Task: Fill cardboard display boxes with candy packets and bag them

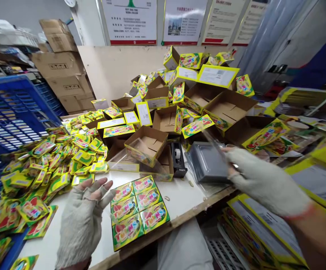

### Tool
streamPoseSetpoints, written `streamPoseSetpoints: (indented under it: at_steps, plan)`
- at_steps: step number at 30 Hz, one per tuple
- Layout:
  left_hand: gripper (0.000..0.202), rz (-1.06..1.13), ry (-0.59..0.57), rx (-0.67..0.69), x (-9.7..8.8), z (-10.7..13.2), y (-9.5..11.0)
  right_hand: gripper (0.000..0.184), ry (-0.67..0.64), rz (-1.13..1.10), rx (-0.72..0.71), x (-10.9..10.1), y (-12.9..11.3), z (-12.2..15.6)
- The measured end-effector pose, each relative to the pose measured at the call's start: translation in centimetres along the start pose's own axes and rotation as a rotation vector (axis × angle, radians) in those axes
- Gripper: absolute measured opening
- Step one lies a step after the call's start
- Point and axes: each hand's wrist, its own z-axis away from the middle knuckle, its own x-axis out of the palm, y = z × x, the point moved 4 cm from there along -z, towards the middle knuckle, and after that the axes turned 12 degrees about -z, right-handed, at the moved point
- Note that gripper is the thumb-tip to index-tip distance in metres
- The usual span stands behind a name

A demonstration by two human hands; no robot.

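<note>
At the front edge of the table (179, 193), six packets (138, 208) are laid flat and tight together, so they stay in one block. The left hand (81, 219) is held just beside them, fingers spread. At the right edge, a clear bag (212, 140) is pinched by the right hand (264, 182) over a grey tray (206, 163). Empty boxes (227, 107) are piled behind.

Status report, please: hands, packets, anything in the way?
Left hand open, beside six flat packets. Right hand at grey tray, grip unclear. Tape dispenser stands behind packets.

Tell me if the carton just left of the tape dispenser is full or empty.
Empty: the carton shows only its bare brown floor.
</note>
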Motion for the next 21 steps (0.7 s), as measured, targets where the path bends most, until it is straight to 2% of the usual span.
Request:
streamPoseSetpoints:
  at_steps: [2, 5, 7, 8, 10, 13, 15, 16, 17, 18, 20, 21]
  plan:
    - [0.037, 0.033, -0.017, -0.133, 0.1, -0.2, -1.5, 0.023, -0.195, 0.123, 0.031, 3.8, 2.6, -0.6]
    - [0.049, 0.005, -0.035, -0.212, -0.5, 0.0, -2.6, 0.032, -0.416, 0.178, 0.110, 8.5, 6.8, -0.5]
    - [0.054, -0.022, -0.048, -0.227, -1.2, 0.2, -2.9, 0.037, -0.448, 0.138, 0.106, 10.1, 8.3, -0.1]
    - [0.055, -0.033, -0.058, -0.229, -1.5, 0.2, -2.9, 0.041, -0.409, 0.096, 0.075, 10.5, 8.3, 0.1]
    - [0.056, -0.054, -0.090, -0.245, -1.8, 0.3, -3.1, 0.051, -0.260, -0.038, -0.066, 10.7, 6.3, 0.3]
    - [0.061, -0.073, -0.167, -0.339, -1.4, 0.5, -3.6, 0.064, -0.068, -0.296, -0.432, 10.6, -0.3, 1.1]
    - [0.063, -0.073, -0.225, -0.418, -0.9, 0.7, -4.1, 0.062, -0.059, -0.462, -0.648, 10.6, -5.1, 1.7]
    - [0.061, -0.072, -0.245, -0.438, -0.7, 0.7, -4.3, 0.057, -0.084, -0.554, -0.699, 10.7, -7.2, 1.8]
    - [0.058, -0.071, -0.257, -0.436, -0.6, 0.6, -4.4, 0.048, -0.119, -0.651, -0.685, 10.9, -8.8, 1.6]
    - [0.052, -0.066, -0.253, -0.405, -0.7, 0.5, -4.4, 0.036, -0.153, -0.756, -0.597, 11.2, -9.8, 1.2]
    - [0.044, -0.035, -0.213, -0.285, -1.2, 0.0, -4.1, 0.016, -0.234, -0.968, -0.237, 12.7, -10.5, -0.2]
    - [0.049, -0.020, -0.201, -0.214, -1.5, -0.2, -3.9, 0.016, -0.291, -1.059, -0.013, 13.8, -10.5, -0.8]
